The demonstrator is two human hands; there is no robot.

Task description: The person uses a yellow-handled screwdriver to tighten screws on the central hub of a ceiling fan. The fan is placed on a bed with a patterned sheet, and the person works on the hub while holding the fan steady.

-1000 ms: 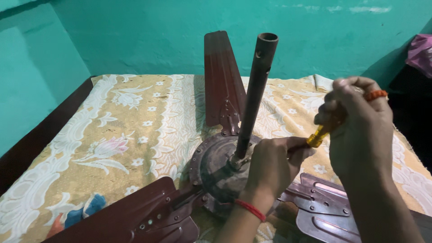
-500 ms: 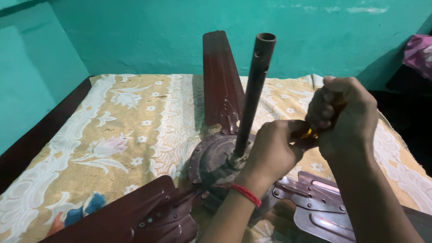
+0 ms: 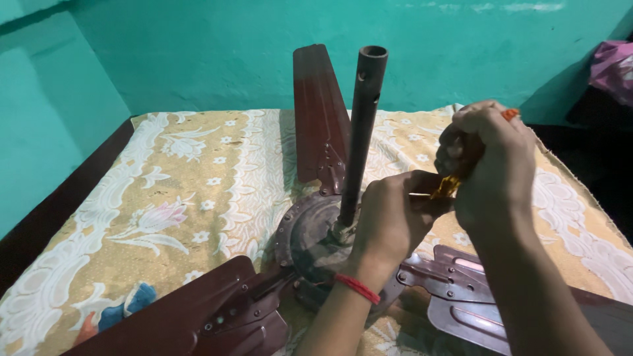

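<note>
Gripping a yellow-handled screwdriver (image 3: pixel 447 186), the right hand (image 3: pixel 491 165) is closed tight around it. Its thin metal tip points sideways into the curled left hand (image 3: pixel 389 221), beside the brown ceiling fan's dark upright rod (image 3: pixel 359 132) on the flowery cloth (image 3: pixel 198 191).

The ceiling fan (image 3: pixel 316 237) lies on the patterned cloth (image 3: pixel 184 198) that covers the bench (image 3: pixel 59 211), its motor hub just left of and below the fingers (image 3: pixel 422 184) of the left hand (image 3: pixel 389 221). The downrod (image 3: pixel 359 132) stands up from the hub, just left of those fingers. One blade (image 3: pixel 320 112) runs away behind the rod toward the wall (image 3: pixel 198 53). A second blade (image 3: pixel 171 316) lies nearer and to the left, a third blade (image 3: pixel 475 303) nearer and to the right, under both forearms. The right hand (image 3: pixel 491 165) sits just right of the left, the two touching around a screwdriver (image 3: pixel 445 188) held between them, above the cloth.
</note>
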